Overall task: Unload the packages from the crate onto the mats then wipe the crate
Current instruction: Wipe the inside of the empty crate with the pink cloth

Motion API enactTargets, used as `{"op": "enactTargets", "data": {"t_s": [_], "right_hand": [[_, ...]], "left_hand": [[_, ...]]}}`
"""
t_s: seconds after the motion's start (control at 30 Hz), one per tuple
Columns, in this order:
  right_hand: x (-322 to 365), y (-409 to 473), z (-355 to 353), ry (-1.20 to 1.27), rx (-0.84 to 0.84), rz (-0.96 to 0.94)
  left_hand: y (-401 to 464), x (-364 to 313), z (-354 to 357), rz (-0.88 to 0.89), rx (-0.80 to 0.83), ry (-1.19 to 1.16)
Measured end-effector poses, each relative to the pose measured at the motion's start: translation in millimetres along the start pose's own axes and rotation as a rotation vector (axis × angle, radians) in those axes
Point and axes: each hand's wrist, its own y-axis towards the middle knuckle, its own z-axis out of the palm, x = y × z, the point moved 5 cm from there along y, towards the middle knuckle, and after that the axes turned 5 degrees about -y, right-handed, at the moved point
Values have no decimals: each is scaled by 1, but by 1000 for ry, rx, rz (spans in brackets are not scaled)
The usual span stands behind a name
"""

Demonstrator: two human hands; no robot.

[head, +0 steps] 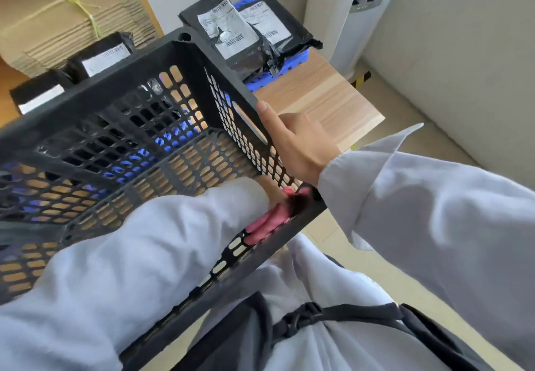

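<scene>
The black perforated crate is tilted toward me with nothing inside it. My right hand grips its right wall, thumb lying along the rim and fingers hidden behind the wall. My left arm reaches into the crate's near right corner; my left hand is mostly hidden by the sleeve and holds a pink cloth against the near wall. Black packages with white labels lie on a blue mat beyond the crate. More packages show behind its far rim.
The mats rest on a wooden table whose right edge drops to the floor. A bundle of flat cardboard sits at the back left. A white standing unit and wall close off the back right.
</scene>
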Motion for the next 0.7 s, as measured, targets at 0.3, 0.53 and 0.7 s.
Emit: {"op": "enactTargets", "data": {"t_s": [0.3,0.53,0.7], "right_hand": [[-2,1,-1,128,73,-26],[-8,-12,-14,185,-64,-54],[-30,-49,-7,228,-266,15]], "left_hand": [[-86,-1,-57,202,198,-753],[-86,51,-59,33,133,-1107],[-49,75,-54,8,-55,-772]]}}
